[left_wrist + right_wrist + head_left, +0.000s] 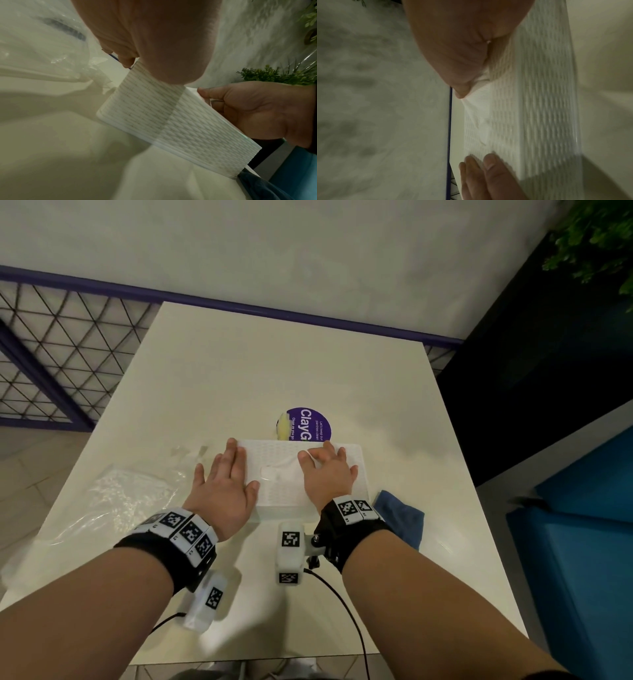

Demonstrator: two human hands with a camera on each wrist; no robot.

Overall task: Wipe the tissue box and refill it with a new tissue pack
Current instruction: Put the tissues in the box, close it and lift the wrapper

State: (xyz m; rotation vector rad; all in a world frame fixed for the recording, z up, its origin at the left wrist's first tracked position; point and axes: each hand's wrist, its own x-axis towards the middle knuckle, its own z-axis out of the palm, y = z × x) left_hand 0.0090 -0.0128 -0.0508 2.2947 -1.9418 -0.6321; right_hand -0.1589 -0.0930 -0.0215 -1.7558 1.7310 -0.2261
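The white woven-pattern tissue box [284, 487] lies flat at the middle of the table, with a white tissue [275, 473] showing in its top slot. My left hand [236, 460] lies flat, fingers straight, on the box's left end. My right hand [323, 463] rests palm down on the right part of the top, its fingers reaching the far edge. In the right wrist view the thumb of the right hand [453, 47] touches the tissue [477, 108] on the box [539, 108]. The left wrist view shows the box's near side [171, 121] under my left hand [154, 40].
A blue cloth [400, 515] lies crumpled just right of the box. A clear plastic wrapper [126, 501] lies left of it. A round purple sticker [310, 424] and a yellowish object [283, 424] lie behind the box. The cream table [274, 371] ends at a purple rail.
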